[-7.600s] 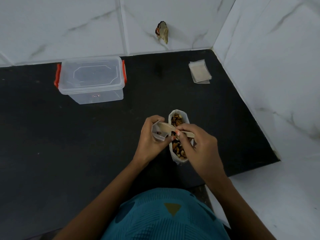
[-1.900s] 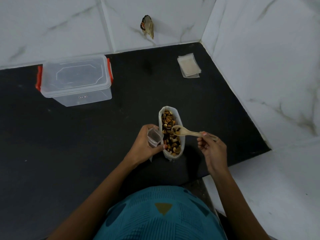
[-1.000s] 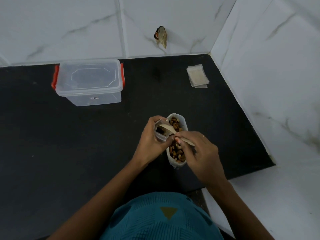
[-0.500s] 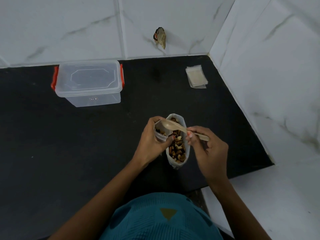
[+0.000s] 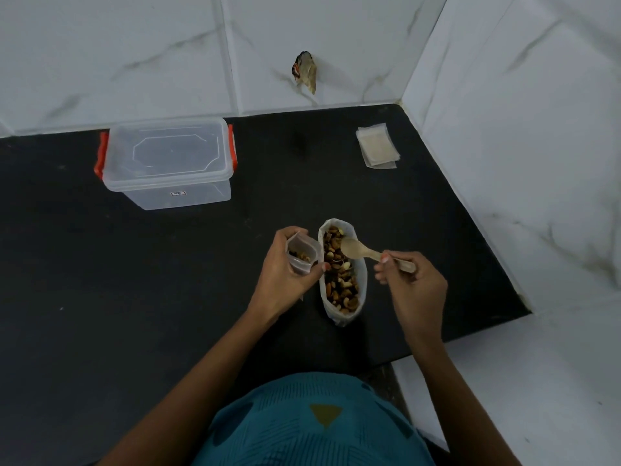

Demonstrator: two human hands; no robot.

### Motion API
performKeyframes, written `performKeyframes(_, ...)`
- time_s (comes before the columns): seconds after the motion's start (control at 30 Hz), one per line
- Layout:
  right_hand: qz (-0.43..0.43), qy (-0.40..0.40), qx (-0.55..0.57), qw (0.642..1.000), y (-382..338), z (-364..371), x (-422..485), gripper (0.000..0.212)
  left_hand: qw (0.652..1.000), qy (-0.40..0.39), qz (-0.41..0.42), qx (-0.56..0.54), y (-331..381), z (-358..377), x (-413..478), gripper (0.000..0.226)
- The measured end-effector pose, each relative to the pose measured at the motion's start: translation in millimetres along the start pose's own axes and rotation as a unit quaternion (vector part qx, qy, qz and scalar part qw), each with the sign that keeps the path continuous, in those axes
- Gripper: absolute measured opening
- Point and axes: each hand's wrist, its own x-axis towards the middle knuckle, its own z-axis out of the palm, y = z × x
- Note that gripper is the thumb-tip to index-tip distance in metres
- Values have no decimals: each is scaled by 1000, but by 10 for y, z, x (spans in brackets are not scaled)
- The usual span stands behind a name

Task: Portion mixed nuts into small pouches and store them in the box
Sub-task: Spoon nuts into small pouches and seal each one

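A large open bag of mixed nuts stands on the black counter in front of me. My left hand holds a small clear pouch just left of the bag, mouth up, with a few nuts inside. My right hand grips the handle of a wooden spoon. The spoon's bowl looks empty and hovers over the bag's far end. A clear plastic box with red clips stands at the back left, lid on.
A stack of flat empty pouches lies at the back right near the wall corner. White marble walls close the counter at the back and right. The counter's front edge runs just below the nut bag.
The spoon has left the small pouch's mouth and swung right, over the nut bag. My right hand drew back to the right. My left hand still holds the pouch.
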Motion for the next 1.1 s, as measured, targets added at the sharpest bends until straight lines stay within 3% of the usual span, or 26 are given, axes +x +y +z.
performKeyframes(0.1,-85,-76,-96,989,231,110,-97,15,1000,-2,-9,0,-17,-13,-4,59)
performKeyframes(0.23,-183,-189,-251,932,484,168,-236,27,1000,-9,-12,-5,-20,-9,-8,59)
performKeyframes(0.43,-181,-257,-326,892,523,80,-293,51,1000,-21,1,-6,2,3,-24,60)
performKeyframes(0.53,-143,-237,-266,923,440,46,-280,51,999,-29,11,-9,22,25,-23,60)
performKeyframes(0.67,-142,-119,-94,978,28,104,-132,47,998,-35,47,-14,70,49,-20,60)
performKeyframes(0.73,-165,-119,-66,977,-245,165,-62,41,997,-43,64,-20,102,54,-27,59)
performKeyframes(0.9,-148,-246,-180,941,-466,318,48,23,995,-54,86,4,141,30,-8,65)
performKeyframes(1.03,-145,-200,-184,951,-431,260,210,12,993,-94,67,-15,201,-172,30,72)
performKeyframes(1.1,-130,-190,-166,959,-447,205,307,12,992,-102,46,-56,257,-297,49,50)
